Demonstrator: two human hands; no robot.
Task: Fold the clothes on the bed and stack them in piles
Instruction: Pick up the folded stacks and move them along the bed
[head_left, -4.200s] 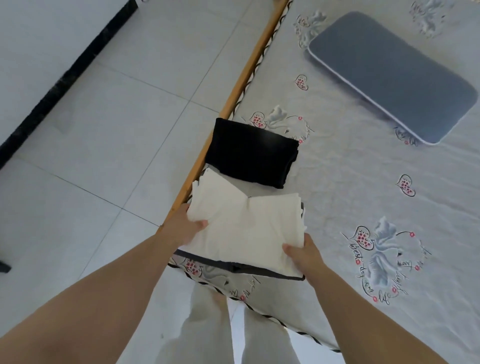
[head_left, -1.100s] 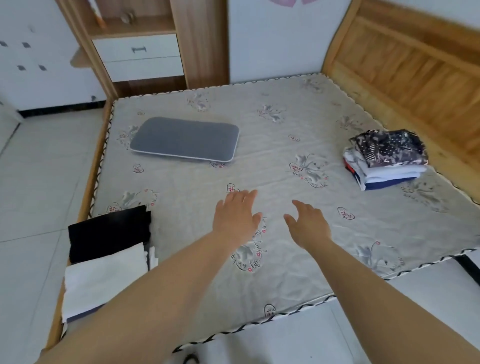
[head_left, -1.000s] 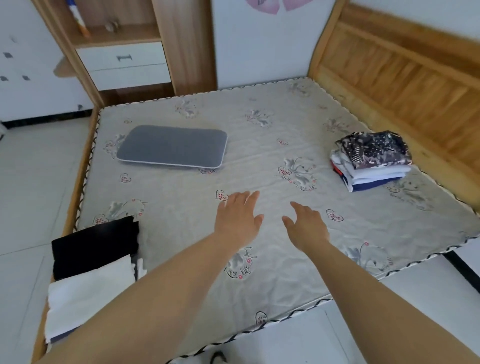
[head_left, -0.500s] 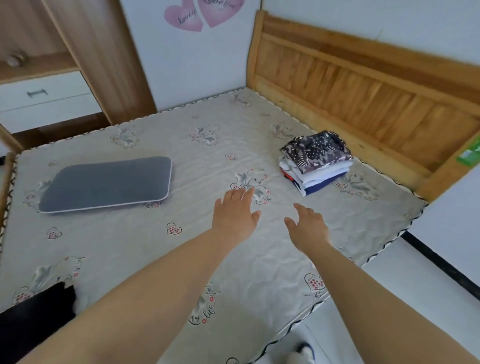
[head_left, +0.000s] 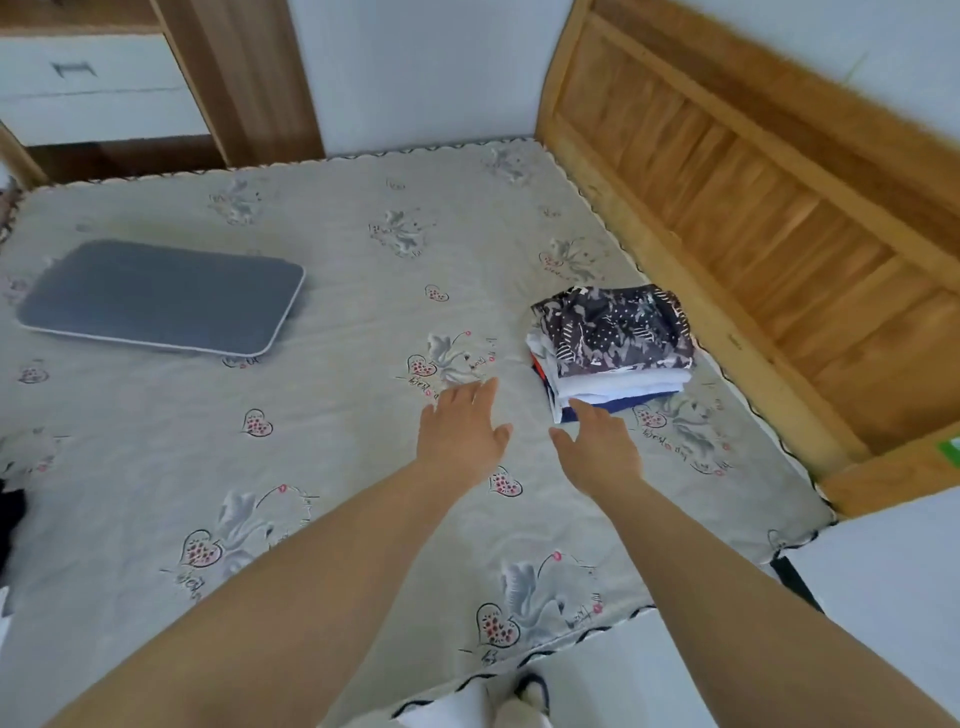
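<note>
A pile of folded clothes (head_left: 613, 353) sits on the bed's right side near the wooden bed frame, with a dark patterned garment on top and white, blue and red layers beneath. My right hand (head_left: 602, 447) hovers open just in front of the pile's near corner, fingertips almost at it. My left hand (head_left: 462, 436) is open too, stretched over the bedsheet (head_left: 337, 441) a little left of the pile. Neither hand holds anything. A sliver of the black folded garment (head_left: 9, 519) shows at the left edge.
A flat grey pillow (head_left: 161, 296) lies at the back left of the bed. The wooden bed frame (head_left: 753, 218) runs along the right side. A wooden cabinet with white drawers (head_left: 98, 88) stands behind the bed. My feet (head_left: 524, 696) stand at the near edge.
After setting down the white folded piece by the black one, both hands let go. My view swung right and both open hands have reached toward the pile on the right.
</note>
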